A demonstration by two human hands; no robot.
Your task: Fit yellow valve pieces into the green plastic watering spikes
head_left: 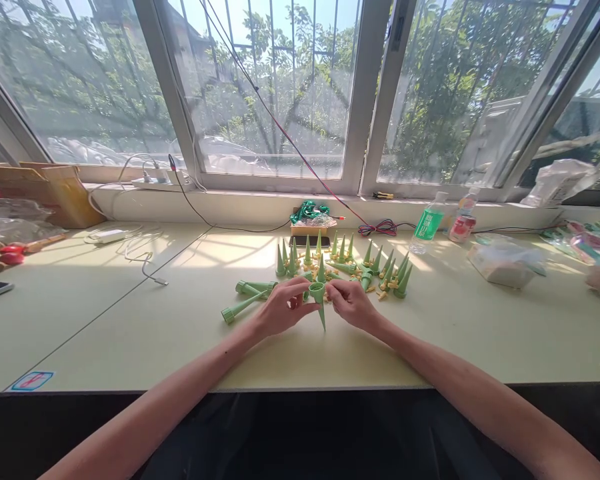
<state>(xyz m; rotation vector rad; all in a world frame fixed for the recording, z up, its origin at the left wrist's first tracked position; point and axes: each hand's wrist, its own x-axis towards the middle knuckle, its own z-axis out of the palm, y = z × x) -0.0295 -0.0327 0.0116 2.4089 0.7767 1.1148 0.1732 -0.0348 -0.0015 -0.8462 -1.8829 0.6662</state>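
Note:
Between the thumb and fingers of my left hand (284, 308) is a green plastic plant-watering spike (317, 292), its open round end up and its point down. My right hand (353, 304) is closed in a pinch against the right side of the spike's collar; whatever its fingers hold is hidden. To the left of my left hand lie several loose green spikes (236, 311) on their sides. Behind both hands, more green spikes (403, 280) stand point up, with small yellow plastic pieces (383, 294) scattered among them.
The pale table (300, 367) ends at a front edge near me. At the back are a small box with green cord (310, 215), a dark phone (310, 241), a coiled cable (377, 227), a bottle (427, 225) and a can (462, 228). A white charging cable (147, 268) lies left.

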